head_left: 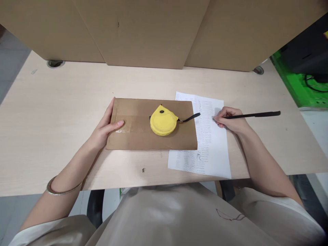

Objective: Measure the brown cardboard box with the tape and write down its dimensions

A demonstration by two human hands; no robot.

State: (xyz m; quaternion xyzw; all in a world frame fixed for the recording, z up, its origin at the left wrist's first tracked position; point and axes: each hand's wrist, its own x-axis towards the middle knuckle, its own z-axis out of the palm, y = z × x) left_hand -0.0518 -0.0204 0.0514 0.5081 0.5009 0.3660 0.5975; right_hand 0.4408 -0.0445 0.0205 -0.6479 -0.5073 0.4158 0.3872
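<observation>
A flat brown cardboard piece (138, 135) lies on the pale wooden desk (64, 112). My left hand (105, 128) grips its left edge, thumb pressed on top. A round yellow tape measure (163, 120) with a black strap (191, 118) rests on the cardboard. To the right, a white printed sheet (214, 150) lies partly under the cardboard. My right hand (230, 119) rests on that sheet, fingers pinched round a black pen (253, 115) whose tip touches the paper.
Brown cardboard panels (143, 30) stand as a wall along the desk's far side. Two cable holes (55, 63) (258, 70) sit near the back corners. A green object (299, 82) with black gear is at the far right.
</observation>
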